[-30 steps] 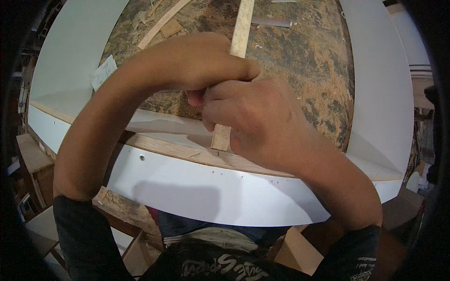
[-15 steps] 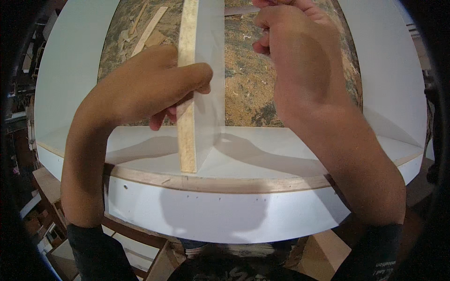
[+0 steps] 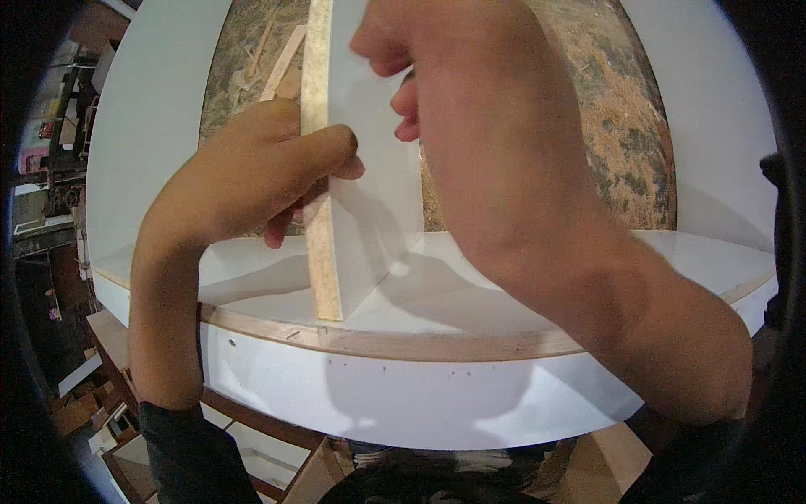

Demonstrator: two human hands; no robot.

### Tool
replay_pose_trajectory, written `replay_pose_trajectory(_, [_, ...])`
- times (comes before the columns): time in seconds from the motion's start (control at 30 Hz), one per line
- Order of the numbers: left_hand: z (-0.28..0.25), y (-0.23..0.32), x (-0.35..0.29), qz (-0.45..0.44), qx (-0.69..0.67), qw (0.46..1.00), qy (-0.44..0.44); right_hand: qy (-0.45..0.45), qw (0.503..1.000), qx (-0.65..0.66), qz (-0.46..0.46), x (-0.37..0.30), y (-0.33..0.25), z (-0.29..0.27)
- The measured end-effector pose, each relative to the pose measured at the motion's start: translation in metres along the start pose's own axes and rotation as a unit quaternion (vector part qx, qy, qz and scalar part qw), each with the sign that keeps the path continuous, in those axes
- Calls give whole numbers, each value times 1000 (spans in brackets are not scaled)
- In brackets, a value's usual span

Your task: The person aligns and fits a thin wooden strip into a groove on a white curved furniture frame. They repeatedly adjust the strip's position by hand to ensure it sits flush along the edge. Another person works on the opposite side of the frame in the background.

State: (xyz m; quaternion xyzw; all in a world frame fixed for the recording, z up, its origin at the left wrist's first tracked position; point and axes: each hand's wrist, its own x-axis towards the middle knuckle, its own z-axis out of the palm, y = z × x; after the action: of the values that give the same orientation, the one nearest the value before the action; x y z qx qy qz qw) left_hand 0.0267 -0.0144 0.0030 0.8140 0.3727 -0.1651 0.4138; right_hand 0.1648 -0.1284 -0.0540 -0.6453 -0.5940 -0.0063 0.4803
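A white panel [image 3: 369, 168] with a bare pale edge stands upright inside a larger white-faced board frame [image 3: 395, 336]. My left hand [image 3: 260, 160] is wrapped around that edge, with the thumb on the right face and fingers on the left. My right hand [image 3: 453, 76] is held up beside the panel's right face, its fingers curled closed. A small dark bit shows between those fingers, but what they hold is hidden. Low on the panel's right face, near its foot, is a blurred pale streak [image 3: 395, 256] that I cannot make out.
Wood strips [image 3: 285, 63] lie left of the panel on a worn brown surface [image 3: 621, 109] strewn with sawdust. The frame's white side boards rise at left [image 3: 151, 126] and right [image 3: 709, 126]. Cluttered wood pieces [image 3: 84, 403] are at the lower left.
My right hand has moved left and a little down, closer to the upright panel. My left hand keeps its grip on the panel's edge. The whole view has shifted slightly.
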Motion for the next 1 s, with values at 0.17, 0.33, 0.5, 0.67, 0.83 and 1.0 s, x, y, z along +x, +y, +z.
replay_pose_trajectory(0.17, [1, -15, 9, 201, 193, 958, 61, -210, 937, 273, -59, 3, -26, -27])
replay_pose_trajectory(0.33, [-5, -30, 28, 341, 74, 937, -26, -400, 881, 250, 31, 6, -22, -40])
replay_pose_trajectory(0.5, [-2, -21, 17, 212, 60, 974, -51, -447, 848, 282, -38, 1, -17, -36])
replay_pose_trajectory(0.67, [2, -14, 13, 165, 49, 982, -75, -486, 848, 198, -76, 5, -16, -39])
replay_pose_trajectory(0.83, [5, -15, 18, 170, 108, 977, -67, -476, 870, 52, -116, 0, -24, -45])
replay_pose_trajectory(1.0, [4, -13, 15, 253, 162, 953, -45, -460, 868, -58, -179, -1, -27, -43])
